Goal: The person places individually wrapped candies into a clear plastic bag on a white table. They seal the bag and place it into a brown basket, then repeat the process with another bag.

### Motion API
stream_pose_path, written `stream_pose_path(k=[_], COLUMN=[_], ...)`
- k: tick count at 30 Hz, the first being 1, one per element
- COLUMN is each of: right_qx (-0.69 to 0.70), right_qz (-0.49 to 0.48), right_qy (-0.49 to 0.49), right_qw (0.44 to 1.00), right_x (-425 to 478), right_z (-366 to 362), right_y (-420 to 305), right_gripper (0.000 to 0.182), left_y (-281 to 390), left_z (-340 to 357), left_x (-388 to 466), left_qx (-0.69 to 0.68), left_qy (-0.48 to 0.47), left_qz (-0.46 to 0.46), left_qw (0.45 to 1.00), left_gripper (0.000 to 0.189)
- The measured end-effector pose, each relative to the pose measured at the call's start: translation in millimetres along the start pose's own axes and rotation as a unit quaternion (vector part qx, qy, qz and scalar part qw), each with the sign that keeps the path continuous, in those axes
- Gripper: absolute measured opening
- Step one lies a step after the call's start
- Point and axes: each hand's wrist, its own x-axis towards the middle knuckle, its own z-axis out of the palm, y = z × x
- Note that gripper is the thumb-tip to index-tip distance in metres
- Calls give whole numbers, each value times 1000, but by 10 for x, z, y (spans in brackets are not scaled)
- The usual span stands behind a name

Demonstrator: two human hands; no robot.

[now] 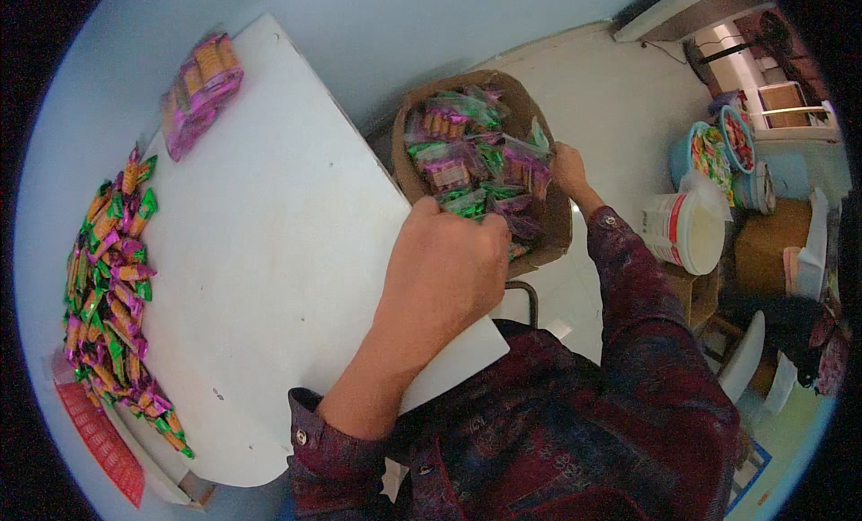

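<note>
A brown carton (557, 231) with an uneven rim stands beside the white table (269, 204). It holds several clear plastic packs (450, 174) of biscuits in purple and green wrappers. My right hand (569, 171) is closed on the carton's right rim. Nearer to me, my left hand (444, 258) is curled into a fist over the carton's near left rim, by the table's edge. Its fingertips are hidden beneath it, and it covers part of the packs.
Loose wrapped biscuits (111, 285) lie heaped along the table's far left side. A filled clear pack (202, 90) lies at the far corner. A red printed item (97, 433) sits below the heap. A white bucket (680, 231) and blue tubs (737, 138) stand at right.
</note>
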Motion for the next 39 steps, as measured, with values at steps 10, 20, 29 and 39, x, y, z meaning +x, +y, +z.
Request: stream_pose_path(k=[10,20,29,39], right_qx=[29,60,297,362], right_qz=[68,90,-214,-191], right_qy=[77,146,180,-132], right_qw=[994,983,913,903], right_x=[553,682,1031,1141], right_z=[449,506,-1209,-1715], right_y=[5,-337,-2738,-4675], right_gripper=[22,26,32,50], left_y=[-3,-4,-45,-174], left_z=[17,-1,41,529], left_x=[35,27,-30,7], left_qx=[-19,-15,20,88], left_qy=[-25,-56,-20,114], left_qz=[0,-2,52,81], left_qw=[999,998,998,986], left_gripper=[17,11,14,24])
